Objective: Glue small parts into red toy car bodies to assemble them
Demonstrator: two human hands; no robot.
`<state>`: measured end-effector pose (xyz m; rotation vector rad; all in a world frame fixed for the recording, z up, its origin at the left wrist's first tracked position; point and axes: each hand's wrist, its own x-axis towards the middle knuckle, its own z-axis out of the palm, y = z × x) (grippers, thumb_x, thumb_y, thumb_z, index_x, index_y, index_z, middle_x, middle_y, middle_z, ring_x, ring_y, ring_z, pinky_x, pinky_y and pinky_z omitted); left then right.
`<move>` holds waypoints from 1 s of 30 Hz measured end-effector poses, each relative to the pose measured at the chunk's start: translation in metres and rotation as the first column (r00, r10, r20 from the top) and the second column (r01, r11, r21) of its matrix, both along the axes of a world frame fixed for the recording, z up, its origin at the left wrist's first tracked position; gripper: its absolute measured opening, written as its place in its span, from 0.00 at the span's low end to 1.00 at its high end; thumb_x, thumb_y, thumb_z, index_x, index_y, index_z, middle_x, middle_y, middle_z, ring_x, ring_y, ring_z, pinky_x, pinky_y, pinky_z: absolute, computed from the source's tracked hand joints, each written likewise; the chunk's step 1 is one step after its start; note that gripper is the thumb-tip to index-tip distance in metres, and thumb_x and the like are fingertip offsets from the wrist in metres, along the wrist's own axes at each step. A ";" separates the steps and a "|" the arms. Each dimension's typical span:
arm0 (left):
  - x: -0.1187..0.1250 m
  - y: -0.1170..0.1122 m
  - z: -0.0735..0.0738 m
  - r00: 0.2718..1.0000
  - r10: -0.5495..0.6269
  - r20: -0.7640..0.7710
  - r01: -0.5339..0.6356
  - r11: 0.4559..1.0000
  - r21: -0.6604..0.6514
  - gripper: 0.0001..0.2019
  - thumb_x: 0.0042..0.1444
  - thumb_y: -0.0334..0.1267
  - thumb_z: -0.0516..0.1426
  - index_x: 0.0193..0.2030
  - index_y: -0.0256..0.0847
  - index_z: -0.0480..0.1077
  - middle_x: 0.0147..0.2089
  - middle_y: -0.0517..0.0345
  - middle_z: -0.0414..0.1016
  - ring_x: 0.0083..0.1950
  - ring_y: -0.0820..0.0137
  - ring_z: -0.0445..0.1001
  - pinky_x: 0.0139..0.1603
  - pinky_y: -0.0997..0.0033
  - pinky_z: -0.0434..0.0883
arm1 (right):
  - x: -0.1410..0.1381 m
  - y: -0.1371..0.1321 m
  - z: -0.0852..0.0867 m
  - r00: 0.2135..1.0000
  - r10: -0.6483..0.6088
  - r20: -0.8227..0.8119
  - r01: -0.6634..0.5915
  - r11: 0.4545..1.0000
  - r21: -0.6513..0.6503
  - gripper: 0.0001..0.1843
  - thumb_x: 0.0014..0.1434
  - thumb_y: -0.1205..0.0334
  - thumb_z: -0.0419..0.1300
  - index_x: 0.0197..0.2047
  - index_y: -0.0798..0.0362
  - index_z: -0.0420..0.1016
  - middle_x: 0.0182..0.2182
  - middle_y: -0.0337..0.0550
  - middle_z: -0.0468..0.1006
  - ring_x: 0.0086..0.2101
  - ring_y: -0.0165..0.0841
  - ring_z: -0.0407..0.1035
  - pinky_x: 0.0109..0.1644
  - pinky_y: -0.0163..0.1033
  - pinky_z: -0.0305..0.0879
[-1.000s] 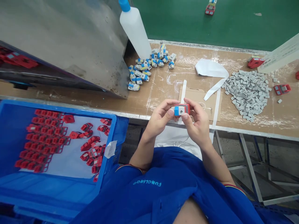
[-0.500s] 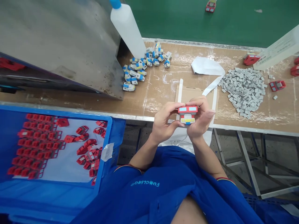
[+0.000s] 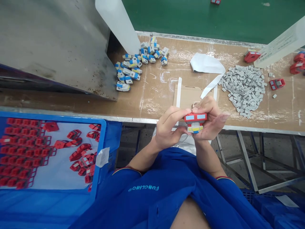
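Small blocky plastic assembly (image 3: 195,122) at twelve o'clock from the chest, just over the counter (image 3: 157,98) edge: red top with two pale blue windows, white-grey lower body with yellow and blue trim. Its sides partly hidden behind fingers; fine details too small to make out. Left hand (image 3: 172,125) and right hand (image 3: 209,119) both curled narrow, gripping it from either side. Thin pale loop (image 3: 195,103) just behind the right fingers, unclear.
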<state>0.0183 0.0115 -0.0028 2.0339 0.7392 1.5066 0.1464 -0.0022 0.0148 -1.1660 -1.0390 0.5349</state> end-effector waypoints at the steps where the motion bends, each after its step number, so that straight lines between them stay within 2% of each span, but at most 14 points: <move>1: 0.001 0.000 0.000 1.000 -0.008 0.008 0.008 1.000 0.005 0.24 0.70 0.52 0.64 0.68 0.45 0.73 0.51 0.51 0.83 0.47 0.65 0.81 0.47 0.66 0.79 | 0.001 -0.001 -0.002 1.000 0.021 0.018 -0.021 1.000 0.013 0.35 0.76 0.35 0.35 0.32 0.42 0.73 0.29 0.44 0.58 0.31 0.45 0.63 0.36 0.57 0.68; 5: 0.002 0.000 0.000 0.999 -0.030 0.017 0.029 0.999 0.041 0.25 0.71 0.50 0.63 0.70 0.45 0.73 0.51 0.51 0.81 0.47 0.66 0.80 0.47 0.67 0.80 | 0.004 -0.004 -0.008 0.987 0.112 0.117 -0.111 0.994 -0.016 0.22 0.73 0.38 0.51 0.40 0.41 0.79 0.30 0.45 0.61 0.33 0.47 0.65 0.38 0.57 0.69; 6: 0.002 0.001 0.000 0.999 -0.031 0.015 0.030 0.998 0.053 0.25 0.71 0.50 0.63 0.71 0.45 0.73 0.51 0.51 0.81 0.47 0.67 0.80 0.47 0.67 0.80 | 0.003 -0.003 -0.008 0.989 0.086 0.117 -0.085 0.996 -0.006 0.23 0.73 0.38 0.49 0.38 0.41 0.78 0.30 0.45 0.61 0.33 0.46 0.65 0.39 0.57 0.69; 9: 0.001 0.001 0.000 1.000 -0.023 0.003 0.023 0.997 0.069 0.27 0.70 0.51 0.64 0.72 0.45 0.72 0.51 0.51 0.81 0.47 0.66 0.81 0.48 0.66 0.81 | 0.002 0.000 -0.004 0.995 -0.044 0.088 0.041 0.998 0.036 0.33 0.76 0.40 0.33 0.30 0.42 0.69 0.29 0.45 0.61 0.31 0.44 0.66 0.36 0.56 0.71; 10: 0.002 0.001 0.000 1.000 -0.018 -0.004 0.018 0.997 0.070 0.27 0.70 0.51 0.64 0.72 0.45 0.72 0.51 0.51 0.82 0.47 0.66 0.81 0.47 0.66 0.81 | 0.002 0.002 -0.002 0.995 -0.060 0.080 0.057 0.997 0.042 0.35 0.76 0.40 0.30 0.29 0.42 0.67 0.28 0.45 0.61 0.30 0.44 0.66 0.35 0.56 0.71; 15: 0.004 0.001 0.000 0.999 0.005 -0.040 -0.001 0.996 0.094 0.27 0.71 0.52 0.63 0.72 0.46 0.71 0.51 0.51 0.82 0.46 0.66 0.81 0.45 0.66 0.82 | 0.007 0.006 0.002 1.000 0.011 -0.001 -0.011 0.988 0.157 0.32 0.75 0.39 0.38 0.28 0.43 0.70 0.25 0.44 0.62 0.27 0.41 0.64 0.33 0.55 0.69; 22: 0.008 0.000 0.004 0.999 -0.002 -0.048 0.006 0.995 0.101 0.27 0.71 0.50 0.63 0.73 0.47 0.69 0.51 0.51 0.82 0.46 0.65 0.80 0.44 0.66 0.80 | 0.010 0.004 0.004 0.996 -0.030 0.079 0.023 0.995 0.092 0.32 0.75 0.38 0.36 0.30 0.42 0.70 0.29 0.43 0.60 0.28 0.43 0.63 0.36 0.56 0.71; 27: 0.013 -0.001 0.005 1.000 0.010 -0.006 -0.009 0.996 0.090 0.27 0.71 0.50 0.63 0.72 0.44 0.70 0.50 0.50 0.81 0.46 0.65 0.79 0.45 0.66 0.80 | 0.013 0.007 0.005 0.995 0.088 -0.052 -0.077 0.978 0.195 0.29 0.75 0.40 0.45 0.30 0.43 0.75 0.25 0.43 0.62 0.27 0.42 0.62 0.34 0.56 0.68; 30: 0.014 -0.002 0.004 1.000 0.007 0.005 -0.008 0.997 0.082 0.27 0.71 0.51 0.62 0.72 0.44 0.70 0.50 0.50 0.81 0.46 0.65 0.80 0.43 0.66 0.80 | 0.012 0.008 0.006 0.992 0.079 -0.099 -0.055 0.972 0.230 0.27 0.74 0.42 0.49 0.28 0.43 0.76 0.24 0.42 0.63 0.26 0.40 0.62 0.33 0.53 0.65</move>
